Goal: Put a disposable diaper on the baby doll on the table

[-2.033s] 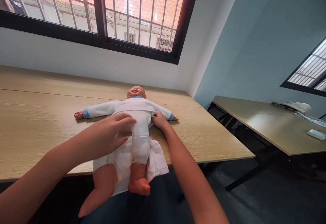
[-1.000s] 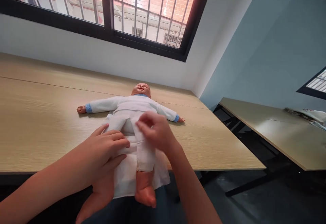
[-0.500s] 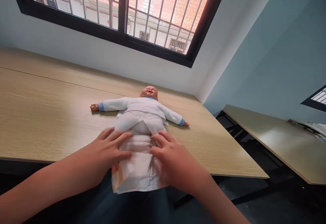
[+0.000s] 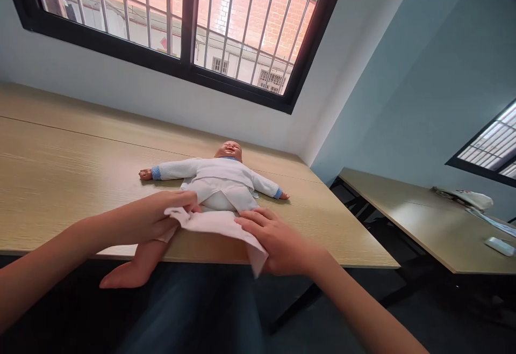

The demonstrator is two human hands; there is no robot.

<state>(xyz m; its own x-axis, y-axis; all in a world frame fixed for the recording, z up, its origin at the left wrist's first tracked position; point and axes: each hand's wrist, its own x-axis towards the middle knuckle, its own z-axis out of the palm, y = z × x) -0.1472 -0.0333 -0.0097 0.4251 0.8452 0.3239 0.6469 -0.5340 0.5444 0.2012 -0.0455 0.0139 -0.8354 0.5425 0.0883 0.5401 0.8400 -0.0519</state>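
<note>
A baby doll (image 4: 221, 174) in a white top with blue cuffs lies on its back on the wooden table, arms spread, head toward the window. Across its lower body is a white diaper (image 4: 215, 225), its front flap raised and folded toward the belly. My left hand (image 4: 173, 211) pinches the diaper's left edge, fingers curled. On the other side, my right hand (image 4: 278, 238) grips the diaper's right edge, fingers over the top and thumb hidden; a corner hangs below it. One bare doll leg (image 4: 141, 265) sticks out past the table's near edge under my left forearm.
The wooden table (image 4: 80, 182) stands against the wall beneath a barred window (image 4: 183, 31). To the right, past a gap, is a second table (image 4: 403, 209) with a bag (image 4: 467, 199) and a small white object (image 4: 500, 246) on it. My legs are below the near edge.
Both hands have lifted the diaper's front flap from hanging toward me up toward the doll's belly. A doll leg now shows at left. The view has shifted slightly right.
</note>
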